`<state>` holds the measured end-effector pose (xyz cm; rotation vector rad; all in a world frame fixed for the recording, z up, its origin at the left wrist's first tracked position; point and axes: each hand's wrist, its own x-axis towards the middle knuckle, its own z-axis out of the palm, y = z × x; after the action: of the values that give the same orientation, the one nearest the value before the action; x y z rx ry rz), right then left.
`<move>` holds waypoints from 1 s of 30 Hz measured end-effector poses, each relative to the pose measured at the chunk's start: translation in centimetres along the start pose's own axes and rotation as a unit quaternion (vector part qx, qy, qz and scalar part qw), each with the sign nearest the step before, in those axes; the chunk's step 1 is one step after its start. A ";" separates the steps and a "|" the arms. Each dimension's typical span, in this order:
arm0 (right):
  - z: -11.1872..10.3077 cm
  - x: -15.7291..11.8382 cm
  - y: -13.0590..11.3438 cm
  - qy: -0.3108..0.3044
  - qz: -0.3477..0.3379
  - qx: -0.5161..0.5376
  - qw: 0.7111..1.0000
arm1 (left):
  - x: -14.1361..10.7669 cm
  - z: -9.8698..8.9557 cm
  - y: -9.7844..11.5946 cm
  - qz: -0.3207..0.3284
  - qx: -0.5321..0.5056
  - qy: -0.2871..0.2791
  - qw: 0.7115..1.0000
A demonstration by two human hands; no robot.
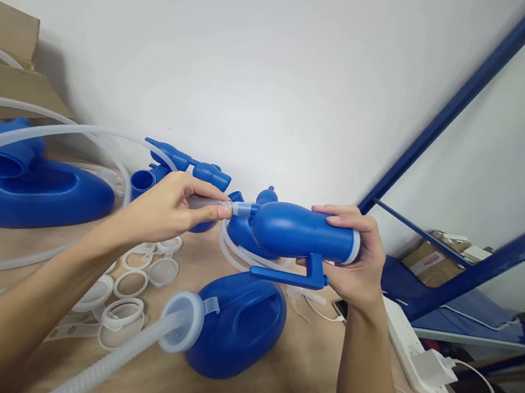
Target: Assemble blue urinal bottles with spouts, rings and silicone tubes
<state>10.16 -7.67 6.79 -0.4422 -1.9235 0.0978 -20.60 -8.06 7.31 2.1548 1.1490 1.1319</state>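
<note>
My right hand (354, 253) is wrapped round the white-rimmed end of a blue plastic urinal head (304, 232), held level above the table. A blue handle-like arm (286, 277) hangs below it. At its narrow left end, a clear hose (241, 209) meets the blue spout. My left hand (190, 204) pinches that hose close to the joint, fingers closed. How far the hose goes over the spout I cannot tell. Beneath both hands a blue bottle (239, 328) lies on the table, with a white cap (182, 322) and a ribbed tube (116, 360) at its mouth.
Several white caps and rings (130, 283) lie on the wooden table (289, 391). Another blue bottle (39, 194) and looping hoses (50, 135) are at left, near a cardboard box (2, 29). More blue heads (168, 156) stand behind. A power strip (416, 359) and blue rack (464, 90) are right.
</note>
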 end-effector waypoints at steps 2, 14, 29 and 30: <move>-0.1 0.0 0.0 0.004 -0.001 0.002 1.000 | 0.0 0.1 0.1 -0.002 -0.023 0.008 1.000; -0.1 0.1 -0.3 0.043 -0.007 -0.023 0.999 | -0.2 0.0 0.4 0.028 -0.073 0.024 0.997; 0.1 0.2 0.2 0.063 -0.032 -0.033 0.997 | -0.3 -0.5 0.3 0.064 -0.104 0.056 0.991; 0.2 0.2 0.3 0.062 -0.032 -0.027 0.997 | -0.4 -0.3 0.3 0.081 -0.074 0.072 0.991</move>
<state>10.03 -7.34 6.82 -0.4118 -1.8203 -0.0233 -20.86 -8.60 7.56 2.1108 0.9301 1.4161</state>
